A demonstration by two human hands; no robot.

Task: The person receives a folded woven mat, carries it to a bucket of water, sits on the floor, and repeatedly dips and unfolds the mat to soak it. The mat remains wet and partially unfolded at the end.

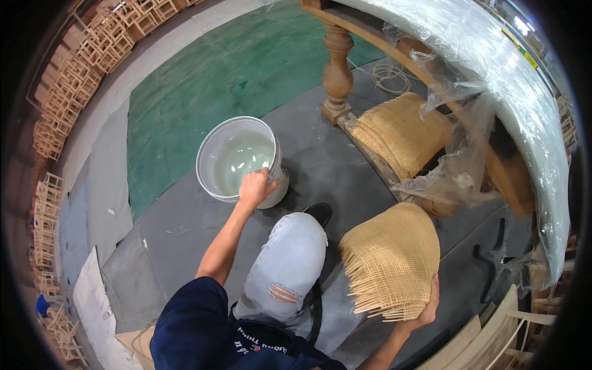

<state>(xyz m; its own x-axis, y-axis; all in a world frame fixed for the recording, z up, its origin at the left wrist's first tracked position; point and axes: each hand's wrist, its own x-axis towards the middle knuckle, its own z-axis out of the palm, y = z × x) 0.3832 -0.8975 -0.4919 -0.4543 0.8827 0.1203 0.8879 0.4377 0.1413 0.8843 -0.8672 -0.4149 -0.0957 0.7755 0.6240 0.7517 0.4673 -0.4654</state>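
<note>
My left hand (256, 187) is closed over the near right rim of a white plastic bucket (206, 151). Cloudy, pale water (237, 163) lies inside the bucket, with bright reflections on it. At the right, my right hand (430, 302) grips the lower right edge of a woven cane sheet (394, 256); its fingers are partly behind the sheet. The sheet is tan, bowed, and frayed into loose strands along its left and lower edges. Beyond it, a stack of similar cane sheets (401, 132) rests at the foot of a wooden table.
The table's turned wooden leg (337, 68) stands ahead on the right, under a top wrapped in clear plastic film (499, 74). A coiled cable (391, 75) lies behind it. A black star-shaped base (495, 259) is at far right. Wooden frames (92, 52) are piled at left.
</note>
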